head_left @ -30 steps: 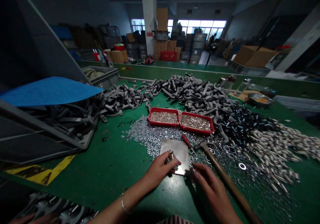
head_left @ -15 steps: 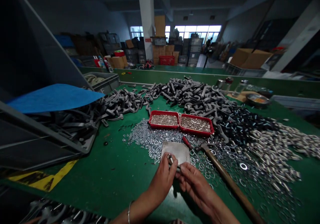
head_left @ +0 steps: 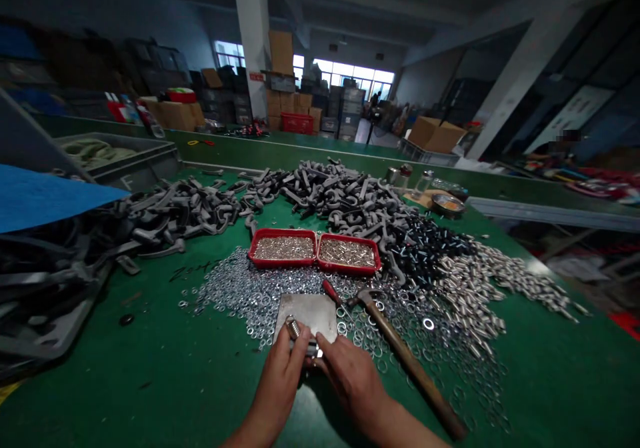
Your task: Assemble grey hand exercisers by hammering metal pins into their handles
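My left hand is closed around a small shiny metal cylinder, which pokes up between thumb and fingers. My right hand meets it from the right, its fingers pinched on a small metal part between the two hands; its exact shape is partly hidden. Both hands are over the near edge of a flat metal plate. Small rings and nuts lie around the plate. A red-handled screwdriver and a hammer with a wooden handle rest to its right.
Two red trays of small pins stand behind the plate. Grey metal handles are heaped beyond them. Black parts and silver cylinders spread rightward. At left is a tipped grey crate with a blue sheet.
The view has swung to the right, so the table's contents appear further left. My right hand has turned more palm-down, and its fingers have closed in on the part beside my left hand.
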### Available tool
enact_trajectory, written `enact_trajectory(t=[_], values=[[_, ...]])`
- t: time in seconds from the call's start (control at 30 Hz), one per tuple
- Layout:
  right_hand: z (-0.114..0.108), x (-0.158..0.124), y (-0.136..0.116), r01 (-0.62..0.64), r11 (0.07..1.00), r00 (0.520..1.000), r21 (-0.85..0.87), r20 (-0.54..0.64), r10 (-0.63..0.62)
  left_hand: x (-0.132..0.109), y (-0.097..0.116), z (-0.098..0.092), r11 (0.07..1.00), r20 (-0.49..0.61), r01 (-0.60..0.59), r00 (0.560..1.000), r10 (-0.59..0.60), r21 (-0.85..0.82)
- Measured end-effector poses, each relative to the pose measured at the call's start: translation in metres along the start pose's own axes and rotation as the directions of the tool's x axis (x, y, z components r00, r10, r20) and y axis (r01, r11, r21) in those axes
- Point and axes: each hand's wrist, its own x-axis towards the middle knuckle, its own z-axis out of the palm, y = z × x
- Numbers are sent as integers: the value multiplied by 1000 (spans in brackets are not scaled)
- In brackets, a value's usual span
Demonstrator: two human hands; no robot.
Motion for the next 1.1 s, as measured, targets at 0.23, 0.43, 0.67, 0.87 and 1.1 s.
enact_trajectory(t=[0.23,0.43,0.67,0.87,1.1], values=[[-90,-33,154,-521,757,838,-395,-69,541,33,-2,-1,999,-74,1,997,-4,-39],[-133,-38,235,-706,518,655,-484,-167,737,33,5,19,998,39,-30,999,32,-54],[-120,-27,123,-682,730,731,-35,-49,681,29,4,4,976,-21,74,997,-80,-207],[-63,10,-3,-437,813,898,386,138,417,13,13,5,980,107,49,994,-29,-193],[-38,2,-17,-396,785,910,476,89,405,-5,23,-9,986,140,-12,990,36,-167]])
